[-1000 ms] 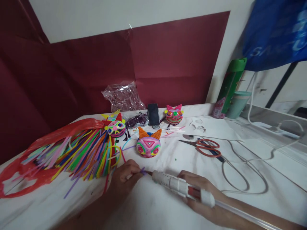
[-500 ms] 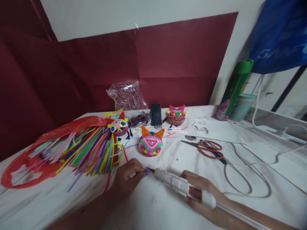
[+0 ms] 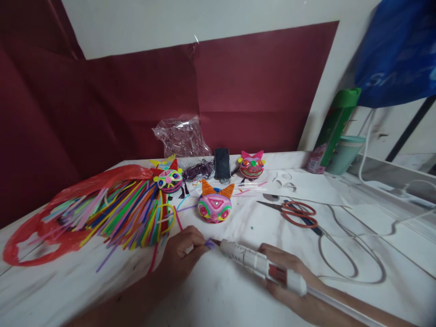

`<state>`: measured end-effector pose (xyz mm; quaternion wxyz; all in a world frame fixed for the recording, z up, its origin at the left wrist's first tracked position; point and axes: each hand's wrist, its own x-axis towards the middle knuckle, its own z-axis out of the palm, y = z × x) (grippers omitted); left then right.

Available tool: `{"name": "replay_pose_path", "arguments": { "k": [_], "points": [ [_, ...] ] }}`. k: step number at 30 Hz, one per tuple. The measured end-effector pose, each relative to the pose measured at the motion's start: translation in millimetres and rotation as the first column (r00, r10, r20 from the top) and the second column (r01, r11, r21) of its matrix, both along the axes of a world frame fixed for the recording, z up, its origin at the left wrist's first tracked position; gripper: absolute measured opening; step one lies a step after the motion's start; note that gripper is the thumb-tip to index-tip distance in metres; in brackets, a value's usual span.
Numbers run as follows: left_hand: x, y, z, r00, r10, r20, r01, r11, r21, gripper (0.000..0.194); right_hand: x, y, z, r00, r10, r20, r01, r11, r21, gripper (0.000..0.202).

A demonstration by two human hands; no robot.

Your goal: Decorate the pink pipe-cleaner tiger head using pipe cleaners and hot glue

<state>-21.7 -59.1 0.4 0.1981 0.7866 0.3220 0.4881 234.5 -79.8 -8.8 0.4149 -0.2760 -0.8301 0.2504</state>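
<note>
My left hand (image 3: 182, 251) pinches a small purple piece (image 3: 210, 244) between thumb and fingertips, just above the marble-patterned table (image 3: 207, 295). Wrapped round a white hot glue gun (image 3: 247, 258), my right hand (image 3: 289, 265) points its dark nozzle left, at or very close to the purple piece. A clear glue stick (image 3: 335, 306) extends from the gun's back end. Behind both hands sits a colourful animal head (image 3: 214, 209) with orange ears. Whether glue is coming out is too small to tell.
Multicoloured pipe cleaners (image 3: 126, 213) lie on a red plastic bag (image 3: 20, 254) at left. Two more animal heads, one with red ears (image 3: 169, 179) and one with pink ears (image 3: 252, 165), flank a phone (image 3: 222, 163). Orange-handled scissors (image 3: 299, 213) and a looping cable (image 3: 354, 268) lie right.
The camera view has shifted very slightly. Both hands, the glue gun and the purple piece keep nearly the same positions.
</note>
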Motion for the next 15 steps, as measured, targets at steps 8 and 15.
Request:
{"name": "replay_pose_path", "arguments": {
  "k": [8, 15],
  "points": [
    [2.0, -2.2, 0.5, 0.999, 0.032, 0.013, -0.032, 0.999, -0.03, 0.017, -0.2, -3.8, 7.7, 1.0, -0.012, -0.018, 0.013, 1.0, 0.014, 0.012],
    [3.2, -3.5, 4.1, 0.999, 0.042, 0.022, -0.042, 0.999, -0.024, 0.019, -4.3, -5.0, 6.1, 0.995, -0.066, -0.077, 0.071, 0.995, 0.064, 0.005]
  ]
}}
